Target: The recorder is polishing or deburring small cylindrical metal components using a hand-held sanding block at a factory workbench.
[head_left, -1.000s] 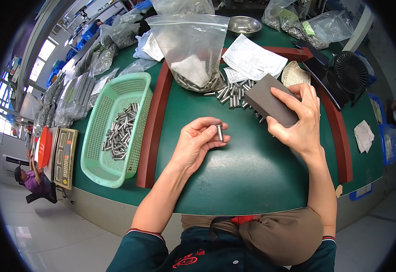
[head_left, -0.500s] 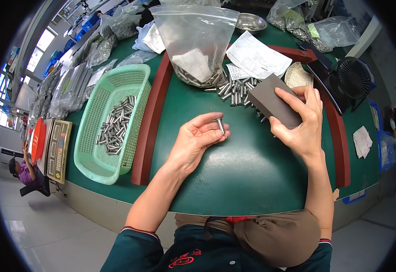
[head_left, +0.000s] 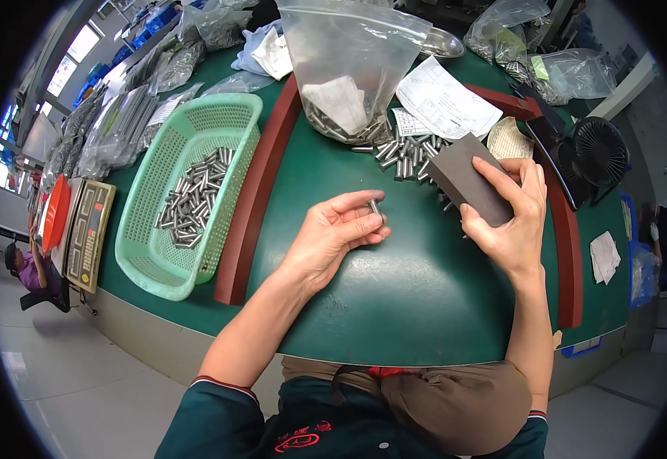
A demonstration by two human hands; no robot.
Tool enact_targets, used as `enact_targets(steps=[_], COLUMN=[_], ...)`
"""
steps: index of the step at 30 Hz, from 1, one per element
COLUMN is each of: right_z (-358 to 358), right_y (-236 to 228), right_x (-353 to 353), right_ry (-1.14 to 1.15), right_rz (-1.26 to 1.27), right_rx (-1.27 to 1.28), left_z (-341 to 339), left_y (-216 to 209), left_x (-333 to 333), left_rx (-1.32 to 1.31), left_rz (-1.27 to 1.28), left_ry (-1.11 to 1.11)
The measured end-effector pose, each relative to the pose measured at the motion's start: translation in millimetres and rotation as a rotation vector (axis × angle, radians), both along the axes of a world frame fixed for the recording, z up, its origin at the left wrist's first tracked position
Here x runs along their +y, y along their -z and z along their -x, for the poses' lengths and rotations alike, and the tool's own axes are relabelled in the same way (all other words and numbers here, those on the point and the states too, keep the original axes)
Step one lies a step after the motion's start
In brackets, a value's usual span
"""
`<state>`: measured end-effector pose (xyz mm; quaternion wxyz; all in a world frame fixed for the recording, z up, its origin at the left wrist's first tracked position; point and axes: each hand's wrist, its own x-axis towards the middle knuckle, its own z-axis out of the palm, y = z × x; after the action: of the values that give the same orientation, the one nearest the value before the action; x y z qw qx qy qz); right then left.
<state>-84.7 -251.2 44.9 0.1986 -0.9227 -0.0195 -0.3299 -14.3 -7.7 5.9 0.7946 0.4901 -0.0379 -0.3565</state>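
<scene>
Between the thumb and fingers of my left hand (head_left: pixel 337 236) is a small shiny metal pin (head_left: pixel 376 207), held above the green table with one end poking up. My right hand (head_left: pixel 518 210) grips a dark grey-brown rectangular block (head_left: pixel 465 177), thumb on its near side and fingers over the top. The block looks like a sanding block and is tilted. Just beyond it lies a loose pile of metal pins (head_left: pixel 407 157), partly hidden by the block. The pile spreads from beside a clear plastic bag (head_left: pixel 360 57) holding more pins and a white paper.
A light green perforated basket (head_left: pixel 128 243) with many pins stands on the left, outside a dark red wooden frame (head_left: pixel 245 229). Papers (head_left: pixel 446 99), a metal bowl (head_left: pixel 442 44) and a black fan (head_left: pixel 599 149) sit beyond. A scale (head_left: pixel 90 237) is at far left; a person sits behind it.
The view has shifted slightly. In my left fingers the pin has tilted and shows less of its length. My right hand still grips the block in nearly the same place.
</scene>
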Motion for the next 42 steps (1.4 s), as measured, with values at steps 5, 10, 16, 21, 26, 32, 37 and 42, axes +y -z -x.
enact_targets(steps=[5, 10, 16, 21, 26, 32, 37, 42], right_z=[-1, 0, 0, 0, 1, 1, 6, 4], right_y=[2, 0, -1, 0, -2, 0, -1, 10], right_x=[0, -1, -2, -2, -2, 0, 24, 34], right_ry=[-0.003, 0.005, 0.011, 0.001, 0.003, -0.02, -0.261, -0.471], right_rz=[0.001, -0.005, -0.006, -0.019, -0.023, -0.021, -0.037, -0.153], right_rx=[-0.003, -0.007, -0.021, -0.032, -0.035, -0.051, -0.075, -0.046], left_z=[1, 11, 9, 7, 7, 6, 5, 10], left_y=[-1, -2, 5, 7, 6, 9, 9, 10], left_x=[-1, -12, -13, -13, -14, -12, -8, -13], left_rx=[-0.06, -0.523, -0.824, -0.818, -0.793, -0.791, -0.539, -0.661], left_rz=[-0.043, -0.194, -0.244, -0.216, -0.21, -0.248, -0.177, -0.153], left_ry=[-0.017, -0.213, -0.264, -0.249, -0.248, -0.235, -0.18, -0.181])
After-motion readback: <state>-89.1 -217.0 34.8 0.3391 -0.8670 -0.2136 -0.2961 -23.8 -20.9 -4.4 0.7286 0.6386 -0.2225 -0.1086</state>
